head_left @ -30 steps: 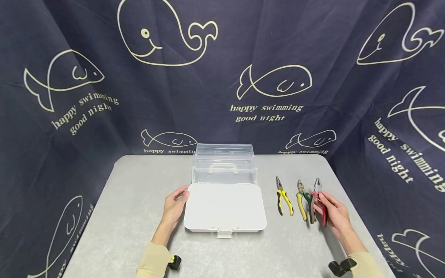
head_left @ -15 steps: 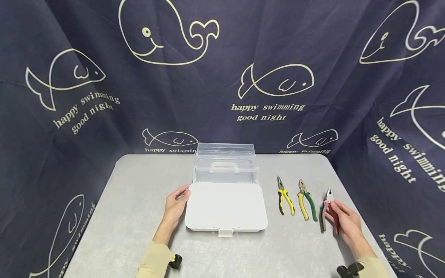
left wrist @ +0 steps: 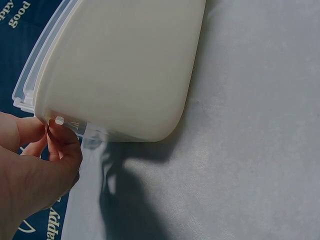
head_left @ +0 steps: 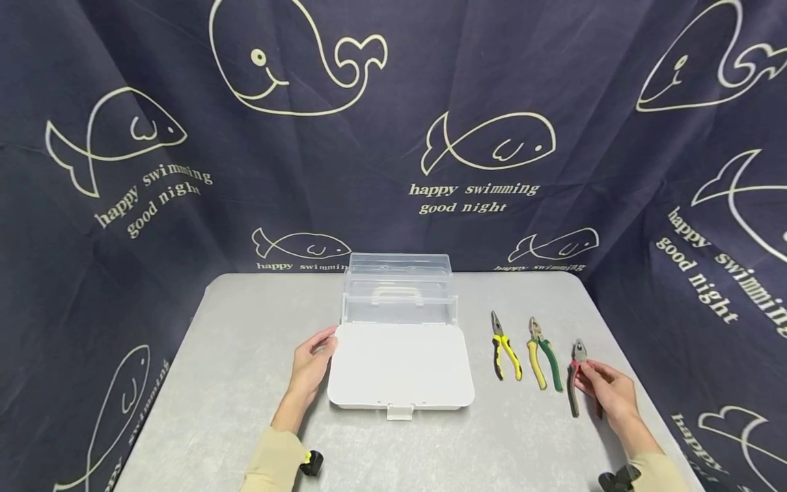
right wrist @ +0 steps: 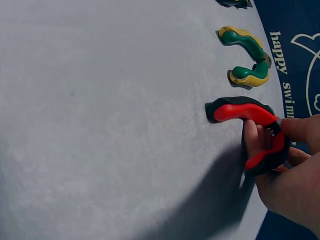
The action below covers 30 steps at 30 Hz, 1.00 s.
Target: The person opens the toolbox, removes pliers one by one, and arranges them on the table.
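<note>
A white plastic toolbox [head_left: 401,365] with a front latch stands mid-table, seen from above. My left hand [head_left: 311,362] is at its far left corner; in the left wrist view, the thumb and fingers pinch the edge of the box [left wrist: 120,65]. At the right, my right hand [head_left: 609,393] grips red-and-black-handled combination pliers [head_left: 575,389] near the pivot, head pointing away. The right wrist view shows the handles [right wrist: 245,111] spread, close over the table, with fingers around one of them. Part of the right handle is hidden behind the hand in the head view.
Left of the held pair lie green-and-yellow-handled pliers [head_left: 544,359] and yellow-and-black long-nose pliers [head_left: 505,352], handles spread. Clear tiered trays [head_left: 398,290] rise behind the white box. A dark printed cloth [head_left: 381,150] hangs behind and beside the grey table [head_left: 246,321].
The red-and-black pliers have moved right and toward me in my right hand, away from the green-and-yellow pair, then down toward the table. My left hand stays at the box.
</note>
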Motion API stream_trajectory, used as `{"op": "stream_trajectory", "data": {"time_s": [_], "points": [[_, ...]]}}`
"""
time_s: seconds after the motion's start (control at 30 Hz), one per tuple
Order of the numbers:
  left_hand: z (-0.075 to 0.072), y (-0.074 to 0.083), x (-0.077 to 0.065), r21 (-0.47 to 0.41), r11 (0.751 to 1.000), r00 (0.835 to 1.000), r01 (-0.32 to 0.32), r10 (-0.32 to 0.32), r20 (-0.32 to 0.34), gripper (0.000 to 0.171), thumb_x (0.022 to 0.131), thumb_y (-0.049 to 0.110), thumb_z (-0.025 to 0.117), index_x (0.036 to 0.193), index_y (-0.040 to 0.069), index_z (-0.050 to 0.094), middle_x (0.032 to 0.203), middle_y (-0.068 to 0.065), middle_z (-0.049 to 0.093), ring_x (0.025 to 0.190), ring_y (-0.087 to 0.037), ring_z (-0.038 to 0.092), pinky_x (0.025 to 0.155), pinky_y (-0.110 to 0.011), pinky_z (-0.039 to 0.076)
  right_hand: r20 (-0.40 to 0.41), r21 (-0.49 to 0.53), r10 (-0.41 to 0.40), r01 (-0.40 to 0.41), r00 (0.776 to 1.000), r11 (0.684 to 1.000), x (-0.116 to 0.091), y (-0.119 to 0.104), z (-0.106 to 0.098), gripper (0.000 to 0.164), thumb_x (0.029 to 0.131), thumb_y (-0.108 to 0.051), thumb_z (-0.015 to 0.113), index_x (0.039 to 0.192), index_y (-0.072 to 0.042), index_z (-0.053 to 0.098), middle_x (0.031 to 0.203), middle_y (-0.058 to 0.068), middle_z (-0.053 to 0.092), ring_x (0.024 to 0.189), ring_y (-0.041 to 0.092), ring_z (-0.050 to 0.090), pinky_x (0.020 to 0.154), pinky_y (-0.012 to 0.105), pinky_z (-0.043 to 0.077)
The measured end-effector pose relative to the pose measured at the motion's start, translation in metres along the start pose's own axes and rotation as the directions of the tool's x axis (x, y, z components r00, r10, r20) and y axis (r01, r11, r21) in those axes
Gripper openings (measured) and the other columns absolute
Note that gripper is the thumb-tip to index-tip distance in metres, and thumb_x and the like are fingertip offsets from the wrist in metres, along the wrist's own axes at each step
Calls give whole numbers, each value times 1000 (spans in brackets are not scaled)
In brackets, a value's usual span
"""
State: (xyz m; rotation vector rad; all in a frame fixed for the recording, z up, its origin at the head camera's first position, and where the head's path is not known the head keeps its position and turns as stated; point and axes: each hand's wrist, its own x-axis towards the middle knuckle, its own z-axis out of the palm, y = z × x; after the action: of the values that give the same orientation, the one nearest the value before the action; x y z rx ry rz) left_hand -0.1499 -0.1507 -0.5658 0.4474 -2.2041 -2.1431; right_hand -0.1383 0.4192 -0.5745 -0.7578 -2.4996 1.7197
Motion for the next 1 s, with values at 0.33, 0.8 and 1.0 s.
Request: {"op": "stream_trajectory", "data": {"time_s": [0.33,0.8,1.0], "points": [[-1,2,-1,6,1000,1000,7,-7,12,35,102,10,65,136,3,65,122,-13,63,116,-22,56,89,-18,48,-31,-311,-114,99,993,945,0,-5,-3,42,105,-18,56,133,14,57,120,32,66,73,-9,54,60,15,49],[-1,2,-1,-41,999,999,34,-33,12,35,101,8,65,136,2,65,119,-11,63,105,-14,59,83,-20,51,-88,-421,-163,112,983,900,-5,-10,-6,35,102,-18,60,125,6,66,121,28,68,73,-12,48,63,17,44],[0,3,-1,-59,997,999,49,-48,16,35,101,10,65,135,1,65,118,-10,65,95,-11,61,78,-21,52,-132,-366,-137,80,982,927,-5,-8,-7,33,102,-17,60,125,6,66,105,18,75,70,-12,49,61,16,44]]}}
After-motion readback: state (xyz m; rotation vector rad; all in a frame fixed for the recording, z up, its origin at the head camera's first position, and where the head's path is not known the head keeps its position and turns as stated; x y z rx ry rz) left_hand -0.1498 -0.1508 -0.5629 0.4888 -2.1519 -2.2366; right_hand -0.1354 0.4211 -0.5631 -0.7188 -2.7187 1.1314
